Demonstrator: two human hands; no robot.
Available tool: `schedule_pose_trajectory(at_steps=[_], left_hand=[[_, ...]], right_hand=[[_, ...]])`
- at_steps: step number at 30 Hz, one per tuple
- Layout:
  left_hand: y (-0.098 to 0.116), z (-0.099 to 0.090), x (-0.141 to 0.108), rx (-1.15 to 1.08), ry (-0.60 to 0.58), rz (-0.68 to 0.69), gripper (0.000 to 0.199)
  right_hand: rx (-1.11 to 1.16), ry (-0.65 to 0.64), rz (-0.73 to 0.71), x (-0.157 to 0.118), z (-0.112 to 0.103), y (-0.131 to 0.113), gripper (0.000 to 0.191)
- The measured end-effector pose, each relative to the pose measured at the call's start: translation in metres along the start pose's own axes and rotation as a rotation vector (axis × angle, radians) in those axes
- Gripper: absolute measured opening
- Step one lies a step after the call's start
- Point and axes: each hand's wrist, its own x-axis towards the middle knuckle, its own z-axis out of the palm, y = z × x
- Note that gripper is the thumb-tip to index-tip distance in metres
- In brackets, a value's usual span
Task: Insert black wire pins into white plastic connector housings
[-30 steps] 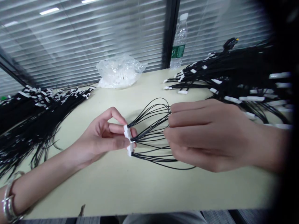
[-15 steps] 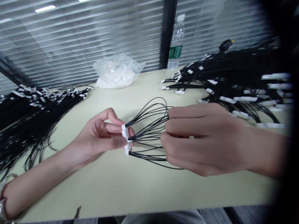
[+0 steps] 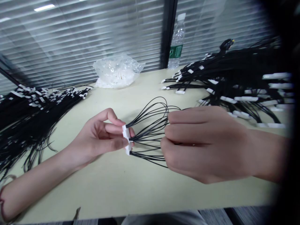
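Note:
My left hand (image 3: pixel 100 136) pinches a white plug connector (image 3: pixel 126 134) between thumb and fingers, over the middle of the table. Thin black wires (image 3: pixel 148 125) come out of the connector's right side; some bow upward in loops. My right hand (image 3: pixel 199 143), back toward me, is closed around these wires a short way to the right of the connector. The fingertips and the far ends of the wires are hidden behind that hand.
Black wire bundles with white connectors lie at the left (image 3: pixel 35 118) and in a heap at the right (image 3: pixel 239 75). A clear plastic bag (image 3: pixel 119 72) and a water bottle (image 3: pixel 177 43) stand at the back by the window blinds. The pale table (image 3: pixel 117 184) has its edge nearest me.
My right hand has shifted slightly downward, its fingers drawn closer together over the wires. My left hand and the connector stay almost in place.

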Motion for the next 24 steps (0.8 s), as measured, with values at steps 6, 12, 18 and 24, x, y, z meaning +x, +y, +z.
schedule_pose_trajectory(at_steps=[6, 12, 18, 24], left_hand=[[-0.0017, 0.0002, -0.0009, 0.0, -0.005, 0.008, 0.024], [-0.0052, -0.0026, 0.0008, 0.013, 0.046, 0.017, 0.026], [-0.0058, -0.0026, -0.0002, 0.022, 0.072, 0.019, 0.025], [-0.0043, 0.0005, 0.0018, -0.021, 0.046, 0.044, 0.025]], right_hand=[[0.035, -0.002, 0.0, 0.0018, -0.0001, -0.0004, 0.021], [0.085, -0.014, 0.024, 0.0034, -0.0009, 0.0008, 0.019], [0.097, 0.022, 0.039, 0.0046, -0.0005, -0.0003, 0.02], [0.087, 0.017, 0.041, 0.0052, -0.0016, -0.0014, 0.021]])
